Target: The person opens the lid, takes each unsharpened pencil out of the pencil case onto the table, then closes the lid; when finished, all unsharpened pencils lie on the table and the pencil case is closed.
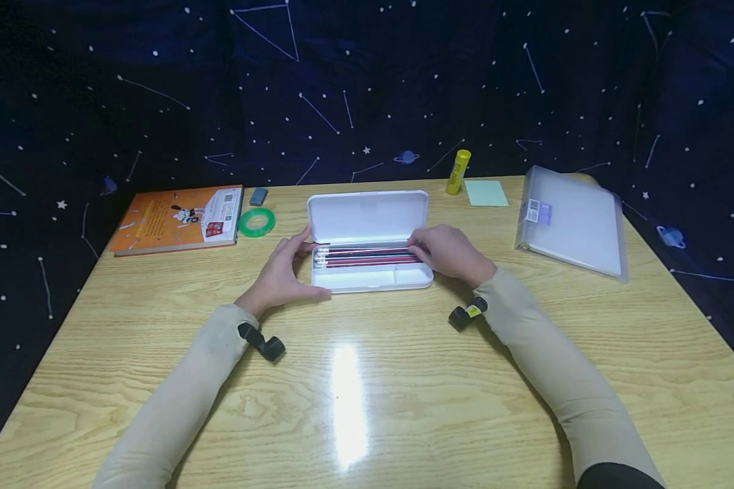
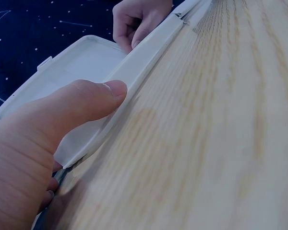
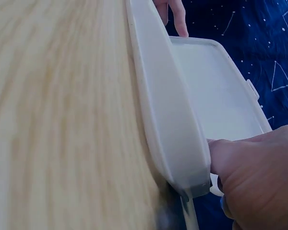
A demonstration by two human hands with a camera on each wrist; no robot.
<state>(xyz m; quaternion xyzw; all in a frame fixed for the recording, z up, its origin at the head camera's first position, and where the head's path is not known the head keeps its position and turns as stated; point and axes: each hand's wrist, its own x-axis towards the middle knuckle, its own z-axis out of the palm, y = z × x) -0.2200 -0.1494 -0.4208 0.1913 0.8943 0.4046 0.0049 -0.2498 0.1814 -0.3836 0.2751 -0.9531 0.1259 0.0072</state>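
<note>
Pencils point(image 1: 367, 259) want light handling; my left hand point(image 1: 281, 274) clamps the case's point(image 1: 355, 278) left end; whether my right hand point(image 1: 449, 251), over its right end, pinches, I cannot tell.

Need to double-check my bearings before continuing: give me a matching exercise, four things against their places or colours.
1. Left hand
2. Pencils
3. Tube
4. Ring

A. Green, beside the orange book
B. At the left end of the open case
C. Yellow, beside the pale paper
D. In the case's rear compartment

Pairs: 1-B, 2-D, 3-C, 4-A
</note>
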